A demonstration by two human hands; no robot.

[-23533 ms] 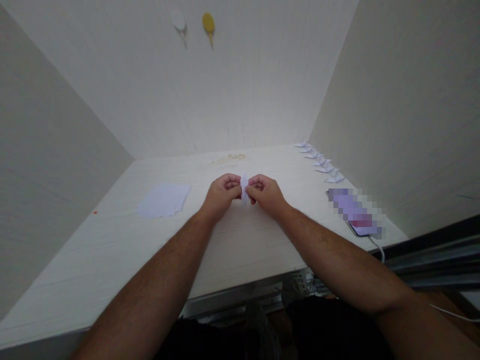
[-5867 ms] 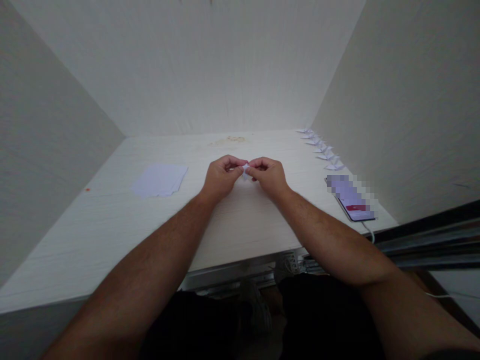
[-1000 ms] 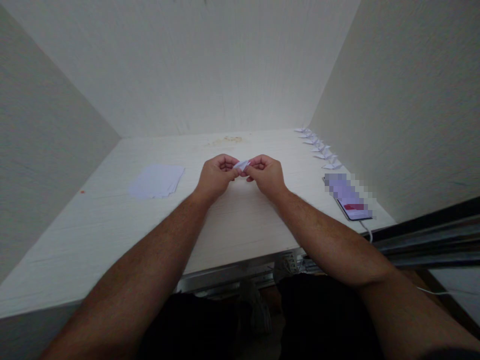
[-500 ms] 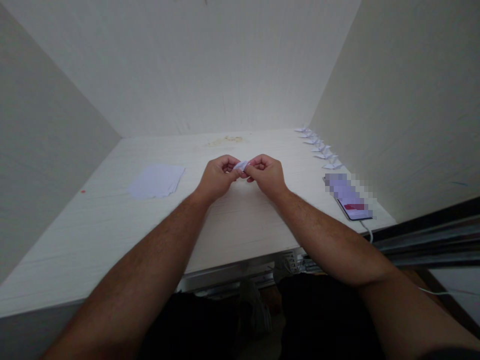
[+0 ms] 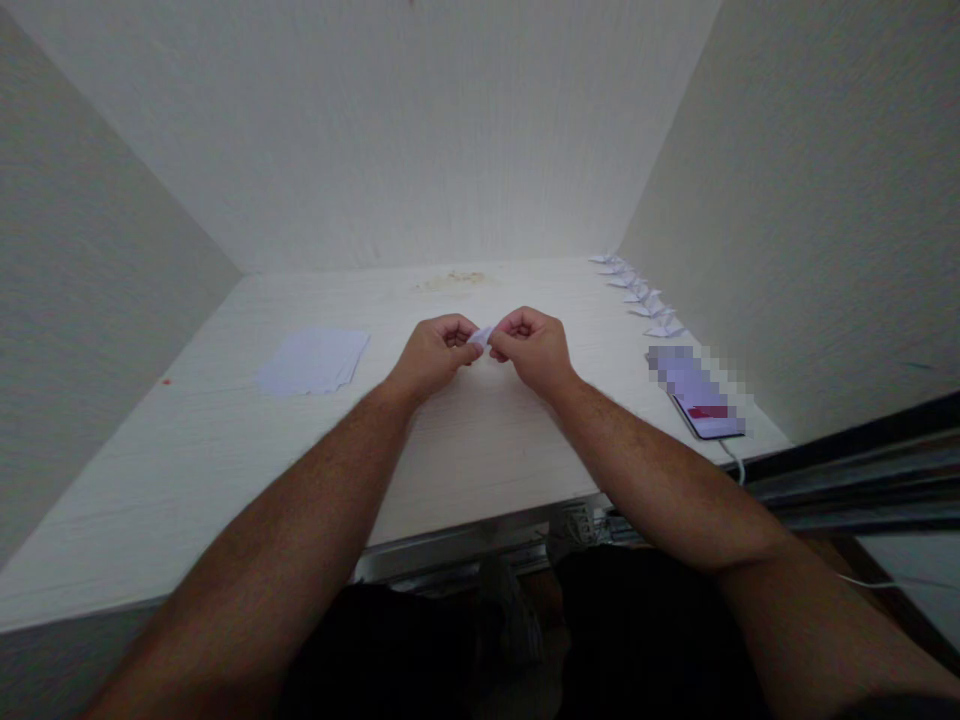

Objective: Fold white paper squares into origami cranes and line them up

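Folded paper: small and white, between both hands over the worktop; its finer creases are too small to read.
Left hand: fingers pinch the paper's left part; too firm a squeeze could crush the folds.
Right hand: fingers pinch its right tip; a hard tug could tear it.
Paper sheets: loosely stacked leftward; a forearm brush could scatter them.
Folded figures: lined along the right wall; a careless right-arm sweep could topple them.

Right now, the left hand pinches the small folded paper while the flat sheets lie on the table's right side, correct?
Not quite: the head view shows the flat sheets on the left side of the table. The left hand does pinch the small folded paper.
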